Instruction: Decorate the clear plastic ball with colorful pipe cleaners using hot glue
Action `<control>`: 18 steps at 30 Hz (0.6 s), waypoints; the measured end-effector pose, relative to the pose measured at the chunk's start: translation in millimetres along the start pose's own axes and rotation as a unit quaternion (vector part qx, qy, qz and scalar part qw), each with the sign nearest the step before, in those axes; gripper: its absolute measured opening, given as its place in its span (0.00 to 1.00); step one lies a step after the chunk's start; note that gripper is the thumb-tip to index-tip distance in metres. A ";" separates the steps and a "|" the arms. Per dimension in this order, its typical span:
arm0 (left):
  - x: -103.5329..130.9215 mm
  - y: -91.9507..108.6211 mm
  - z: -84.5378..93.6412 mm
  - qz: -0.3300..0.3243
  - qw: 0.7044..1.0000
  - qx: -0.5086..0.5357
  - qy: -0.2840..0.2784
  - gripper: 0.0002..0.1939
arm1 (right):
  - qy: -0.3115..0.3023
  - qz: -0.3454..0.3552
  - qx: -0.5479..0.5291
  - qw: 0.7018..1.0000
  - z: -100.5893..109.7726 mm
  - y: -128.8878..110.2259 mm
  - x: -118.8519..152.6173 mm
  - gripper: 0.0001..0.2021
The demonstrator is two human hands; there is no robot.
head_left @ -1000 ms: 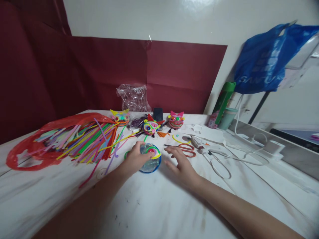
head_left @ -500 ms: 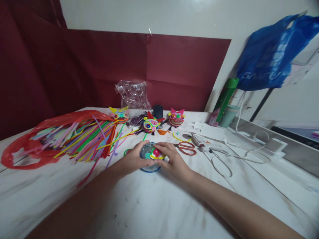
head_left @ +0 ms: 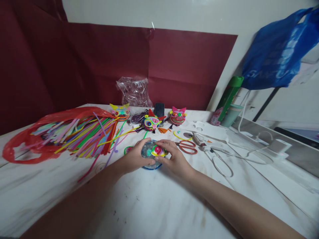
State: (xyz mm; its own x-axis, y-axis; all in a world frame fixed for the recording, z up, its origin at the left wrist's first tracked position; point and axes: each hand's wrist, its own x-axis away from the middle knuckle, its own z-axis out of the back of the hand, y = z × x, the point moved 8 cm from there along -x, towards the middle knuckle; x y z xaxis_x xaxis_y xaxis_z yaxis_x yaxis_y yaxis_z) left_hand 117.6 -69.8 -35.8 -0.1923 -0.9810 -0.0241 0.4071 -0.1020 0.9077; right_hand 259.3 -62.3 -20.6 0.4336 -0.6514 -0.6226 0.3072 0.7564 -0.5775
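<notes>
A round grey piece [head_left: 146, 150] with a blue rim and a small green spot rests on the marble-patterned table [head_left: 149, 202]. My left hand [head_left: 136, 156] is closed round its left side, thumb at the front. On its right side, my right hand [head_left: 175, 157] pinches a colourful eye-shaped piece [head_left: 158, 151] with a pink centre and yellow edge against the surface. Another eye-shaped piece [head_left: 128, 150] lies partly hidden beside my left hand. Behind stand three bright animal heads: one with yellow ears [head_left: 121, 113], one with red ears [head_left: 151, 123], one with pink ears [head_left: 177, 116].
Colourful fuzzy sticks [head_left: 82, 136] spill from a red plastic bag [head_left: 15, 151] at left. Orange-handled scissors [head_left: 188, 147], a glue gun [head_left: 201, 141], pliers [head_left: 221, 162] and cables lie at right. A phone [head_left: 159, 109], clear wrap [head_left: 134, 93] and green cup [head_left: 231, 115] stand behind.
The view has shifted slightly, moving the background a little. Between my fingers, the eye-shaped piece now shows more of its yellow and green surface; both hands keep their hold.
</notes>
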 end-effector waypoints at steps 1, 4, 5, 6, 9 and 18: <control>0.3 0.4 0.1 -0.003 1.000 0.003 0.000 0.46 | 0.000 -0.002 -0.002 1.000 -0.1 0.2 -0.1 0.20; 0.6 2.0 0.4 -0.021 1.000 0.002 0.000 0.46 | 0.002 0.002 -0.005 1.000 -0.1 -0.3 -0.1 0.20; 0.6 2.3 0.5 -0.025 1.000 0.001 -0.001 0.46 | 0.003 0.005 -0.004 1.000 -0.1 -0.8 0.0 0.20; 0.6 2.5 0.7 -0.027 1.000 -0.001 0.000 0.46 | 0.004 0.008 -0.002 1.000 -0.1 -1.2 0.1 0.20; 0.6 4.1 0.6 -0.025 1.000 -0.005 -0.001 0.43 | 0.008 0.014 0.006 1.000 0.0 -2.6 0.8 0.20; -0.1 6.3 0.7 -0.030 0.999 -0.024 0.018 0.41 | 0.015 0.023 0.010 1.000 -0.3 -5.2 1.9 0.20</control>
State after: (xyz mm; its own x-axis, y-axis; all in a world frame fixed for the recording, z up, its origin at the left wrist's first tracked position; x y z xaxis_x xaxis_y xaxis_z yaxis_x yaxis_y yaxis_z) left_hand 119.6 -70.1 -29.8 -0.1848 -0.9783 -0.0933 0.4385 -0.1671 0.8831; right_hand 258.3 -67.5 -18.9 0.4219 -0.6179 -0.6635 0.3041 0.7858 -0.5385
